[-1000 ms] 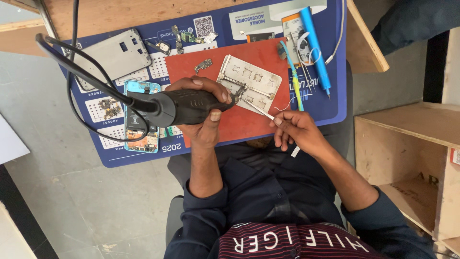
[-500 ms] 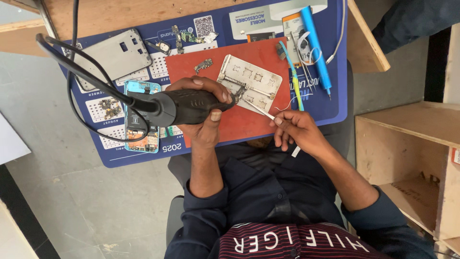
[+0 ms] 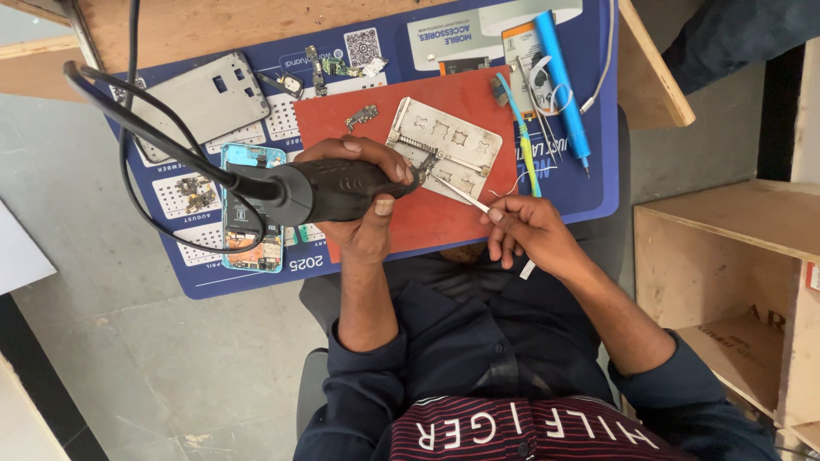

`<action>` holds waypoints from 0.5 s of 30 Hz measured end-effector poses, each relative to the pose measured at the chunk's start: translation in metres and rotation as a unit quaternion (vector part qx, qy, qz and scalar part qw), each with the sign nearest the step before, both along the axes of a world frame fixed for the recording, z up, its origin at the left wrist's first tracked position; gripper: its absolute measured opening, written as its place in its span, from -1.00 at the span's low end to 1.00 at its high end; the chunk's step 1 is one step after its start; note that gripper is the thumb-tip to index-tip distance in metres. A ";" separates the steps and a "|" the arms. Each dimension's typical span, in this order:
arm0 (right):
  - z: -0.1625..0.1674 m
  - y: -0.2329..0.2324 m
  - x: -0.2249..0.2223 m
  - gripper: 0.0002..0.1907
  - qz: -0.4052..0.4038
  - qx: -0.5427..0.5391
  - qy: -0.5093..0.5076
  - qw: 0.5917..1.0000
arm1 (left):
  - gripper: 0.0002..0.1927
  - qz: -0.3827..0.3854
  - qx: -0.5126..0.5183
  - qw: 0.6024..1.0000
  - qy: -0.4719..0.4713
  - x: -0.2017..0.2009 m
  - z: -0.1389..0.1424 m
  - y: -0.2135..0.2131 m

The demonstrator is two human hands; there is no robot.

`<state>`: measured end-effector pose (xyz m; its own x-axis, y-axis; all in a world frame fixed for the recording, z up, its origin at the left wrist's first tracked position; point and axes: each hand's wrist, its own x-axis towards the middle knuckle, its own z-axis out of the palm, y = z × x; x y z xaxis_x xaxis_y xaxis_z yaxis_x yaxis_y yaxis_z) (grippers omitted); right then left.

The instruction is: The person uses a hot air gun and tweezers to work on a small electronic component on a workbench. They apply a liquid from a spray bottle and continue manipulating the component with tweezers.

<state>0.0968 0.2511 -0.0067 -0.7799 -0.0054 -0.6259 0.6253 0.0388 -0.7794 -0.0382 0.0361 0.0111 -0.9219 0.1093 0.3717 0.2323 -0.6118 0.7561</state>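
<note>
Currently hot-air gun (image 3: 329,189) is being gripped by left hand (image 3: 363,201), tweezers (image 3: 461,194) pinched by right hand (image 3: 525,230); board (image 3: 444,149) prob. light, fragile; best held at edges.

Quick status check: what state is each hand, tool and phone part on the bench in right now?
Left hand: gripping the black hot-air tool.
Right hand: pinching tweezers, tips at the metal plate.
Blue phone: back off, insides exposed, lying flat.
Grey phone cover: detached, flat on the blue mat.
Blue pen-like tool: lying unused.
</note>
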 end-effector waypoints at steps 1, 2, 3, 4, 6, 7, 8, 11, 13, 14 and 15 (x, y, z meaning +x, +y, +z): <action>0.000 0.000 0.000 -0.73 0.003 0.003 0.002 1.000 | -0.53 0.000 -0.001 1.000 0.001 0.000 0.000 0.000; -0.001 0.000 0.000 -0.73 0.006 0.005 0.004 1.000 | -0.52 0.000 0.000 1.000 0.000 -0.001 0.000 0.000; -0.001 0.001 0.001 -0.72 0.009 0.008 0.007 1.000 | -0.52 0.001 0.001 1.000 -0.001 -0.001 0.000 0.000; -0.001 0.001 0.001 -0.73 0.009 0.004 0.007 1.000 | -0.52 0.001 0.002 1.000 -0.002 0.000 0.000 0.000; -0.002 0.002 0.001 -0.73 0.008 -0.004 0.009 1.000 | -0.52 -0.002 0.002 1.000 -0.004 0.000 0.001 -0.001; -0.002 0.002 0.001 -0.74 0.007 -0.005 0.009 1.000 | -0.52 -0.003 0.003 1.000 -0.005 0.000 0.001 0.000; -0.002 0.003 0.001 -0.74 0.006 -0.007 0.009 1.000 | -0.52 -0.004 0.004 1.000 -0.006 0.000 0.001 0.000; -0.002 0.003 0.001 -0.74 0.001 -0.007 0.005 1.000 | -0.52 -0.004 0.006 1.000 -0.006 0.000 0.002 0.000; -0.002 0.002 0.001 -0.73 -0.001 -0.007 0.004 1.000 | -0.52 -0.002 0.005 1.000 -0.007 0.000 0.002 0.000; -0.002 0.002 0.001 -0.73 0.000 -0.007 0.006 1.000 | -0.52 -0.002 0.005 1.000 -0.008 0.000 0.002 0.000; -0.001 0.002 0.001 -0.73 0.000 -0.007 0.007 1.000 | -0.52 -0.002 0.006 1.000 -0.010 0.001 0.002 0.000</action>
<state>0.0973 0.2531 -0.0080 -0.7889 -0.0146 -0.6143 0.6138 0.0271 -0.7890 -0.0376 0.0364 0.0132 -0.9284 0.1093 0.3550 0.2149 -0.6216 0.7533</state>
